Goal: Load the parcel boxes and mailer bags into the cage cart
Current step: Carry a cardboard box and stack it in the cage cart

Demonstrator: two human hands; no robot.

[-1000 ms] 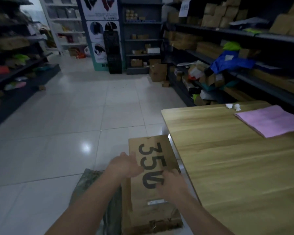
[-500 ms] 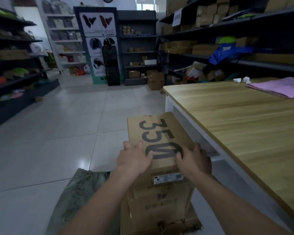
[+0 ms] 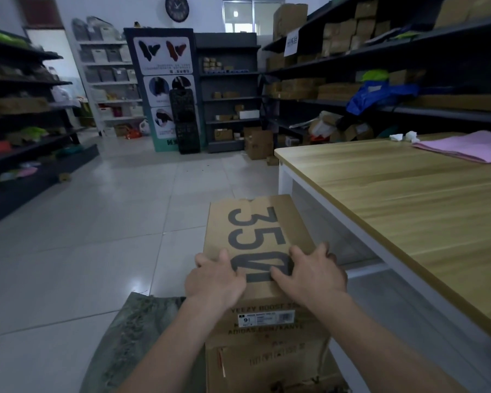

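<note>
Here, left grip (image 3: pixel 214 279) and right grip (image 3: pixel 309 275) both clasping shoe box (image 3: pixel 255 222), table (image 3: pixel 408 208) alongside

I see a wood-topped bench (image 3: pixel 394 211) filling the right of my view. At its far end lies a stack of pink sheets (image 3: pixel 471 147), with crumpled white paper (image 3: pixel 406 136) just beside them. Behind the bench, a blue bag (image 3: pixel 377 95) sags on a dark shelf (image 3: pixel 437 114). Well beyond the bench's far corner stands a poster panel (image 3: pixel 165 89) with black crates (image 3: pixel 185 120) stacked against it and a wall clock (image 3: pixel 177 7) above.
</note>
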